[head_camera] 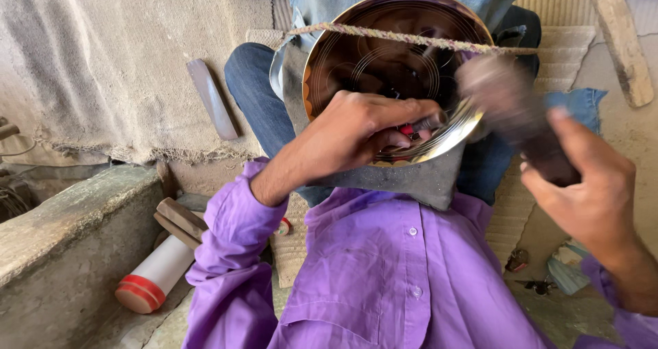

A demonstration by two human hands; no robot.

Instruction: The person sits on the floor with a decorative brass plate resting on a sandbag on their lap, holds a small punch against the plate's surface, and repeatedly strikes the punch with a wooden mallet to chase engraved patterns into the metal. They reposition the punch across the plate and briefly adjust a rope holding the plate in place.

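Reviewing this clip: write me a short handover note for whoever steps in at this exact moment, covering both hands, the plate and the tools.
Left hand: closed on a small punch tool, its tip against the lower rim of the round metal plate.
Right hand: gripping a wooden mallet, raised and blurred beside the plate.
The plate stands tilted on the lap, over a dark pad, with a rope stretched across its front.
Done: concentric rings and a scalloped edge pattern show on the plate.
Left: cannot tell how much of the rim remains unworked.
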